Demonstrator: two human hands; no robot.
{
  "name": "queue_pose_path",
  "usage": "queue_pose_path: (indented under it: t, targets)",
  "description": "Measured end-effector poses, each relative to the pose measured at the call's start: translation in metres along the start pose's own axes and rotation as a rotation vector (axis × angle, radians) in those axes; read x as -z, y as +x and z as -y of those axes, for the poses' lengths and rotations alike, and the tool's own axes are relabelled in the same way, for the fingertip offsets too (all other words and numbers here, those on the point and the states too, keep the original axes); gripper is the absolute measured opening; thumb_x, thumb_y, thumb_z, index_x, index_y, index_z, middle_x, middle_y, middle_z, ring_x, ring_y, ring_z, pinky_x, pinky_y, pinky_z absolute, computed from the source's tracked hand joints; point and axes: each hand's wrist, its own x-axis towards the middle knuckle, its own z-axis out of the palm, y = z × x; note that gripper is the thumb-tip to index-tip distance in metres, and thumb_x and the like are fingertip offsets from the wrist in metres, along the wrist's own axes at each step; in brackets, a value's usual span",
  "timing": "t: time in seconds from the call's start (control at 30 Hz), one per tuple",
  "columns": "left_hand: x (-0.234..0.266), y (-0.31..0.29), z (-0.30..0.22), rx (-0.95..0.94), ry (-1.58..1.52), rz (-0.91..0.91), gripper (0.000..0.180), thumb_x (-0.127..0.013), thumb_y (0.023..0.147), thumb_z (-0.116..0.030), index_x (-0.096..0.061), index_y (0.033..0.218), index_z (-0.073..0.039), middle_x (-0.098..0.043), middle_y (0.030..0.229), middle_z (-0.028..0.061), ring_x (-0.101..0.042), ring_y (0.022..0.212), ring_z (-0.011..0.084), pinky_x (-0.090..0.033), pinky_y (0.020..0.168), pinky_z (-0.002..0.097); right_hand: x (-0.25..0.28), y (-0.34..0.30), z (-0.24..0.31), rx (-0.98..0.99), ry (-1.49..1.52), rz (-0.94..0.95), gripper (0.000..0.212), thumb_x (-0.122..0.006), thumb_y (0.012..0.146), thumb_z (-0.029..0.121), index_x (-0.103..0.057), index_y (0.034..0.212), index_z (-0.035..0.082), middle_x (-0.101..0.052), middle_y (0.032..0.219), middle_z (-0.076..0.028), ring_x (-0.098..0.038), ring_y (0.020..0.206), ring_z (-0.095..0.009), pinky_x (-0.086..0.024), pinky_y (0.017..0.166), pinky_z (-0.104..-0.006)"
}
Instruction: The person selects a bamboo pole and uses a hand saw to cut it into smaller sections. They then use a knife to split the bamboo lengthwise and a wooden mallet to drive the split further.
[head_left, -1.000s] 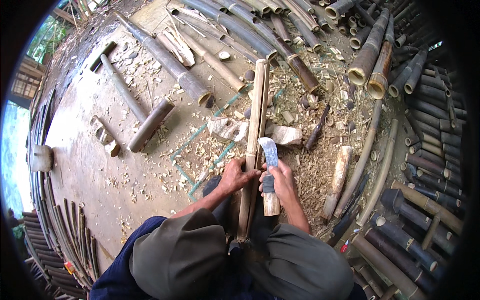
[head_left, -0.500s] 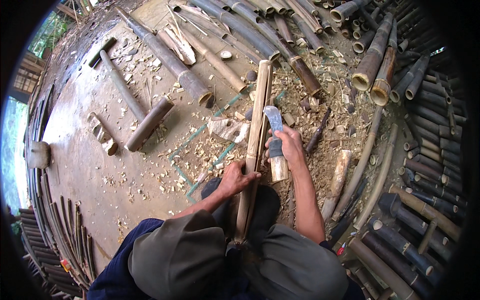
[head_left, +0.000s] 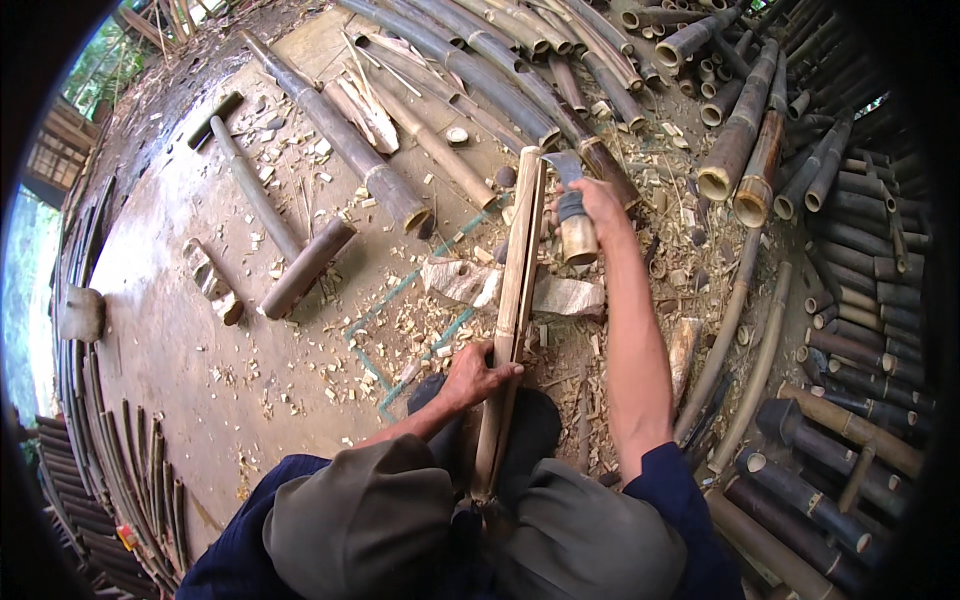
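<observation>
I see the bamboo slat (head_left: 512, 300) upright, left hand (head_left: 478, 375) clenched round its middle; right hand (head_left: 597, 200) fisted on the cleaver (head_left: 570, 185) beside its top. Stiff, light, splintery: grip mid-length.

Left hand (head_left: 478, 374) grips bamboo strip (head_left: 518, 270); right hand (head_left: 598, 200) raises hatchet (head_left: 572, 205).
</observation>
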Motion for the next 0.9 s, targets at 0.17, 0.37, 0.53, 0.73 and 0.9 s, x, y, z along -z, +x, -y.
queue_pose_path:
  t: [0.17,0.37,0.53,0.73,0.9]
  targets:
    - [0.000,0.004,0.002,0.021,-0.138,0.033,0.049,-0.086,0.087,-0.035,-0.071,0.117,0.000,-0.076,0.099,0.0143,-0.072,0.092,0.0206,-0.057,0.084,0.0393,0.008,-0.030,0.000,0.107,0.058,0.097,0.037,-0.057,0.103,0.025,-0.058,0.124,-0.005,-0.069,0.079,-0.014,-0.070,0.060,-0.022,-0.062,0.049,-0.0359]
    - [-0.007,0.014,0.039,-0.093,-0.457,0.051,0.061,-0.089,0.084,-0.035,-0.067,0.125,0.004,-0.076,0.109,0.0149,-0.071,0.098,0.0204,-0.056,0.091,0.0368,-0.021,-0.203,-0.089,0.136,0.096,0.145,0.047,-0.068,0.090,0.015,-0.055,0.132,-0.001,-0.070,0.097,-0.013,-0.069,0.067,-0.017,-0.061,0.051,-0.0322]
    - [-0.001,0.019,0.026,-0.077,-0.342,0.050,0.052,-0.086,0.086,-0.023,-0.067,0.126,0.004,-0.075,0.106,0.0092,-0.067,0.094,0.0134,-0.057,0.083,0.0335,-0.031,-0.274,-0.140,0.059,-0.317,0.010,0.058,-0.072,0.090,0.013,-0.054,0.144,0.001,-0.063,0.086,-0.004,-0.065,0.068,-0.014,-0.057,0.062,-0.0331]
    - [-0.015,0.016,0.013,-0.077,-0.311,-0.091,0.047,-0.089,0.080,-0.028,-0.073,0.115,0.000,-0.076,0.083,0.0136,-0.071,0.073,0.0183,-0.057,0.072,0.0387,-0.023,-0.283,-0.157,0.292,-0.719,-0.022,0.075,-0.071,0.089,0.011,-0.044,0.158,0.014,-0.065,0.100,-0.020,-0.068,0.093,-0.035,-0.056,0.083,-0.0442]
    - [-0.017,0.013,0.009,-0.047,-0.319,-0.105,0.047,-0.089,0.080,-0.027,-0.073,0.117,-0.001,-0.077,0.085,0.0133,-0.072,0.076,0.0178,-0.057,0.072,0.0382,-0.025,-0.285,-0.147,0.233,-0.899,0.003,0.080,-0.072,0.089,0.011,-0.039,0.161,0.016,-0.065,0.116,-0.022,-0.069,0.100,-0.039,-0.056,0.086,-0.0471]
